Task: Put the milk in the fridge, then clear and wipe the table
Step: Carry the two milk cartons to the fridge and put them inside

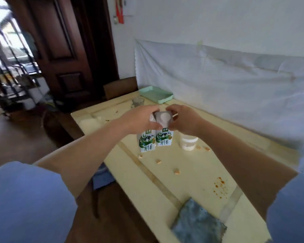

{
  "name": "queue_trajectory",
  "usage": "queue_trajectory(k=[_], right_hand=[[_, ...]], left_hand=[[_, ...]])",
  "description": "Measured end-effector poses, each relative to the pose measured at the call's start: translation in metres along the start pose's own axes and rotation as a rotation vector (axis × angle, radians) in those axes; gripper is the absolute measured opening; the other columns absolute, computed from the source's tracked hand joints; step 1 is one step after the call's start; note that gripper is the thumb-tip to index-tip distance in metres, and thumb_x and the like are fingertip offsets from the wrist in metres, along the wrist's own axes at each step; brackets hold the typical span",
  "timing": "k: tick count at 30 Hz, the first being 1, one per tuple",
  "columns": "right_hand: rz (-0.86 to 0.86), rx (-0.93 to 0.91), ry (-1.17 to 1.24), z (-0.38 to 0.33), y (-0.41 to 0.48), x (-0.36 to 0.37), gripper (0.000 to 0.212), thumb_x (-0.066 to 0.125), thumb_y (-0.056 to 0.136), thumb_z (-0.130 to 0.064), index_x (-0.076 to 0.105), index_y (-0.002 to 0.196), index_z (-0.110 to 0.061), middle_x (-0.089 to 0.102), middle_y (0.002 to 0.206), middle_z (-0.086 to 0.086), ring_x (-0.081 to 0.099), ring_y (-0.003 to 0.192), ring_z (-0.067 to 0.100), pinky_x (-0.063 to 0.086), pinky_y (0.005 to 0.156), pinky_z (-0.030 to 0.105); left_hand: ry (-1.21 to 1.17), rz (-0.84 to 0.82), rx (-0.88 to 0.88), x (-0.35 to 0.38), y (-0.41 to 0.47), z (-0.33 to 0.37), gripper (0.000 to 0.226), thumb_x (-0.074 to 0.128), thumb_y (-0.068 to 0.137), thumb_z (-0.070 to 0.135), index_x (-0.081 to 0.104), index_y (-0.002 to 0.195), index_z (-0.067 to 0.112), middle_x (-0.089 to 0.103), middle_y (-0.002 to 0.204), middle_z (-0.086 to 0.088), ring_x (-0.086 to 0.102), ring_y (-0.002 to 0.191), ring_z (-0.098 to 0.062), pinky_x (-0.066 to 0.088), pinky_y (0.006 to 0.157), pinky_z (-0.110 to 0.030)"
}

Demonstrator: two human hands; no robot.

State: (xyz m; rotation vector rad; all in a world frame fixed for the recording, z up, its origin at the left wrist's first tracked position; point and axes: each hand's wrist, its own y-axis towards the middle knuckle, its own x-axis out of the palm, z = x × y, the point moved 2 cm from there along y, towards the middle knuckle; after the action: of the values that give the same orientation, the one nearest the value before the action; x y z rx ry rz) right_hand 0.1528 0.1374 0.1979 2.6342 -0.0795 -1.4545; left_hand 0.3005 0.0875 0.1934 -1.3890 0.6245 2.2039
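While upright, milk carton (163, 139) in hands (141, 118) (183, 118)

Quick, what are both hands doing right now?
Left hand: grips the top of the milk carton.
Right hand: grips the same top.

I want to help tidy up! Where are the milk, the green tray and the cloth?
milk carton (164, 139): head view, on its printed front face.
green tray (155, 93): head view, on its bare inside floor.
cloth (197, 223): head view, on the cloth's middle.
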Motion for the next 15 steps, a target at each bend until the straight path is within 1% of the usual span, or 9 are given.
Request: queue_trajectory(k=[1,4,6,9,11,13,15], right_hand=[[-0.034,-0.062,-0.009,-0.023,-0.002,0.009,0.052,0.067,0.078,-0.006,0.054,0.128,-0.010,0.062,0.123,0.011,0.059,0.108,0.028,0.046,0.090,0.033],[-0.139,-0.215,0.001,-0.085,-0.008,0.038,0.058,0.069,0.076,-0.006,0.052,0.132,-0.008,0.061,0.125,0.012,0.059,0.109,0.028,0.045,0.088,0.030],[-0.212,-0.313,0.024,-0.133,-0.013,0.060,0.060,0.069,0.076,-0.005,0.050,0.133,-0.008,0.061,0.125,0.011,0.059,0.109,0.027,0.045,0.086,0.029],[-0.277,-0.462,0.026,-0.209,-0.022,0.095,0.057,0.069,0.074,-0.004,0.054,0.129,-0.010,0.064,0.120,0.010,0.060,0.102,0.024,0.049,0.083,0.032],[-0.318,-0.568,0.026,-0.257,-0.031,0.119,0.055,0.068,0.074,-0.004,0.055,0.126,-0.011,0.064,0.118,0.009,0.059,0.098,0.022,0.046,0.079,0.029],[-0.368,-0.680,0.011,-0.305,-0.046,0.145,0.054,0.068,0.074,-0.006,0.055,0.125,-0.011,0.063,0.118,0.008,0.058,0.100,0.021,0.039,0.077,0.023],[-0.413,-0.775,0.013,-0.350,-0.065,0.169,0.050,0.069,0.074,-0.007,0.057,0.122,-0.010,0.062,0.116,0.007,0.058,0.101,0.022,0.041,0.077,0.024]], left_hand=[[0.016,0.026,-0.036,-0.012,-0.024,-0.011,0.039,0.074,0.073,0.040,0.055,0.101,0.021,0.058,0.088,0.007,0.058,0.085,-0.020,0.045,0.072,-0.034],[0.075,0.074,-0.155,-0.044,-0.092,-0.037,0.039,0.073,0.075,0.039,0.056,0.103,0.019,0.058,0.092,0.005,0.055,0.087,-0.019,0.037,0.070,-0.030],[0.106,0.114,-0.270,-0.069,-0.143,-0.057,0.042,0.071,0.076,0.042,0.056,0.109,0.020,0.059,0.098,0.004,0.055,0.089,-0.019,0.041,0.073,-0.031],[0.134,0.162,-0.437,-0.102,-0.220,-0.090,0.046,0.071,0.074,0.047,0.056,0.111,0.025,0.062,0.101,0.005,0.058,0.092,-0.019,0.049,0.080,-0.038],[0.147,0.202,-0.535,-0.119,-0.270,-0.109,0.044,0.071,0.073,0.047,0.056,0.109,0.027,0.062,0.100,0.006,0.058,0.090,-0.017,0.049,0.080,-0.038],[0.162,0.244,-0.626,-0.133,-0.325,-0.125,0.040,0.070,0.074,0.047,0.054,0.105,0.028,0.059,0.096,0.009,0.056,0.088,-0.015,0.049,0.080,-0.037],[0.176,0.275,-0.709,-0.144,-0.379,-0.135,0.039,0.070,0.074,0.046,0.053,0.106,0.029,0.056,0.095,0.011,0.057,0.088,-0.016,0.049,0.080,-0.038]])
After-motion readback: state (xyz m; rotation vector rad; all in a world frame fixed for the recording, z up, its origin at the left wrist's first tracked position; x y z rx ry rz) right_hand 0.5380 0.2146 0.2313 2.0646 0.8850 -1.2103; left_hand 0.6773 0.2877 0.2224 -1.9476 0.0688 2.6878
